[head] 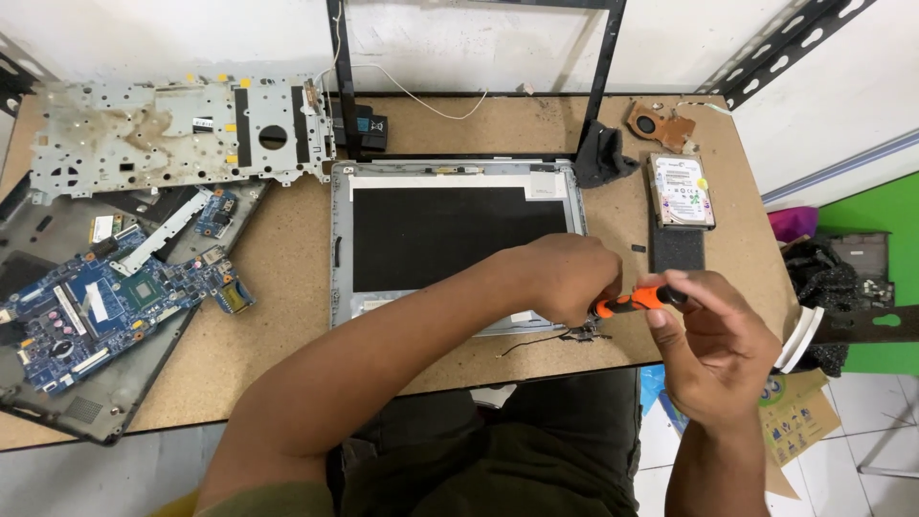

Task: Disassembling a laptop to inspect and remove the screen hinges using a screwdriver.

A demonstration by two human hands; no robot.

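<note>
Motherboard (100,311), hard drive (681,191) nearby

- Bare table (287,278) runs between the screen panel (458,247) and the motherboard (105,306): a hand could pass there
- Left half of the table is crowded: metal plate (172,134) at the back, motherboard in its case in front
- Black bezel frame (474,77) stands upright behind the panel and blocks the back edge
- Right of the panel, the hard drive (681,190), black cloth (603,155) and copper heatsink (659,124) lie near each other
- Left hand (565,278) and right hand (713,345) with the screwdriver (634,301) take up the panel's near right corner
- Front table edge left of the forearm is open
</note>
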